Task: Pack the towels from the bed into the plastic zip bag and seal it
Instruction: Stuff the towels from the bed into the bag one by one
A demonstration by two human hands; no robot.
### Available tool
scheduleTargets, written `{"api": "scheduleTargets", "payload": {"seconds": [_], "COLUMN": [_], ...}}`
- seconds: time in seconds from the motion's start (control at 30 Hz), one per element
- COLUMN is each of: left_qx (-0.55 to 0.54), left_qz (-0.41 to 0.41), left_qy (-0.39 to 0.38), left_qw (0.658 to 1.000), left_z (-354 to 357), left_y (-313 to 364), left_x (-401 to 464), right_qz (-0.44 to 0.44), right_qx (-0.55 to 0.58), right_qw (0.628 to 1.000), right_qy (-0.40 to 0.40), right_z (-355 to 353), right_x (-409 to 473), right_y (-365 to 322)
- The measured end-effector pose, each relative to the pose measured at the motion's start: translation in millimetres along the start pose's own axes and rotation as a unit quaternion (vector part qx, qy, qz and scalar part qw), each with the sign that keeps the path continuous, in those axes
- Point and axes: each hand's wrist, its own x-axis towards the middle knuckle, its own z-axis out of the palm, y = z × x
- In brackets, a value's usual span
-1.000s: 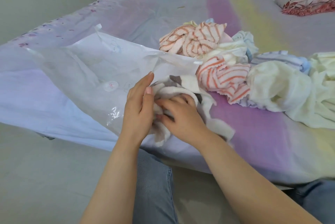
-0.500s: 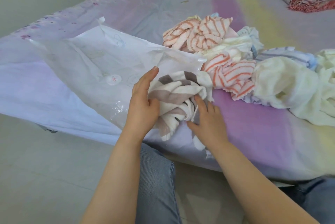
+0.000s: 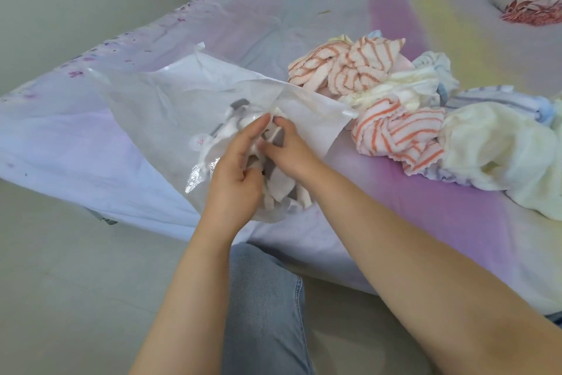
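At the bag mouth both hands grip the grey towel; right hand leads inward, left hand trails, bag lying away leftward.

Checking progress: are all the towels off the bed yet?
No, a pile of striped and cream towels lies on the bed beside the bag.

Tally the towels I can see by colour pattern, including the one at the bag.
Orange-striped: 2, far one, near one
Cream or pale yellow: 2
Blue-striped: 2
Grey-striped towel at the bag mouth: 1
Total: 7, though the pile may hide more.
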Motion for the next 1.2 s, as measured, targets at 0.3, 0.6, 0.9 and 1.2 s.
{"api": "scheduleTargets", "payload": {"seconds": [0.3,0.6,0.9,1.2], "left_qx": [-0.013,-0.084,-0.085,-0.066], "left_qz": [0.005,0.002,-0.023,-0.023], "left_qy": [0.018,0.015,0.028,0.028], "left_qw": [1.000,0.996,0.996,0.997], "left_z": [-8,-7,-3,26], "left_y": [-5,6,5,-2], "left_x": [3,2,19,19], "right_qz": [-0.120,0.105,-0.058,-0.097], "right_qx": [-0.365,-0.333,-0.091,-0.319], "right_qw": [0.915,0.936,0.994,0.834], "right_qy": [0.128,-0.044,-0.036,0.439], "right_z": [15,52,19,-100], "right_x": [-54,36,0,-50], "right_y": [60,19,33,63]}}
